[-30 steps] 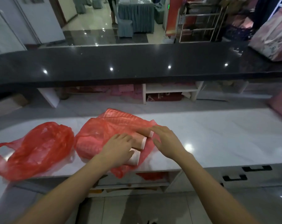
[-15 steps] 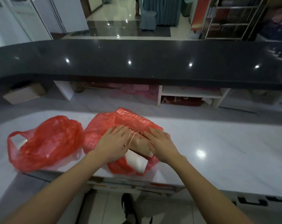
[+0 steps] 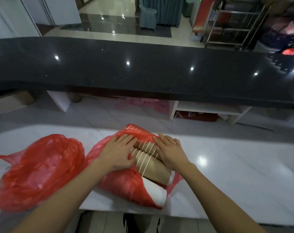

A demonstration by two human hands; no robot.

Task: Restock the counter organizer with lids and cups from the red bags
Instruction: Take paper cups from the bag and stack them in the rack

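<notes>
Reaching across a white marble counter [image 3: 227,174], a person lays both bare hands on an opened red bag [image 3: 126,184] that holds stacks of paper cups lying on their sides. Nearest the camera, a white cup stack [image 3: 155,190] pokes out of the bag's mouth close to the counter's front edge. Just behind it lies a brown cup stack [image 3: 153,167], its pale rims showing as a row of thin rings; 1 more brown stack [image 3: 147,147] lies just beyond, partly hidden between the hands.

The left hand [image 3: 118,153] rests flat on the red plastic at the left of the cups, fingers straight and spread, thumb touching the nearer brown stack and gripping nothing. The right hand [image 3: 170,153] rests palm down on the right side of the cups, fingers straight and pointing toward the bag's far end, likewise clasping nothing.

To the left, just beside the opened bag, a 2nd red bag [image 3: 38,169] sits crumpled on the counter, handle loop at its left; its contents cannot be made out.

Beyond the counter runs a raised black countertop [image 3: 142,73], with white shelving [image 3: 208,109] under it. Farther off, a metal rack [image 3: 235,22] stands on a glossy tiled floor.
</notes>
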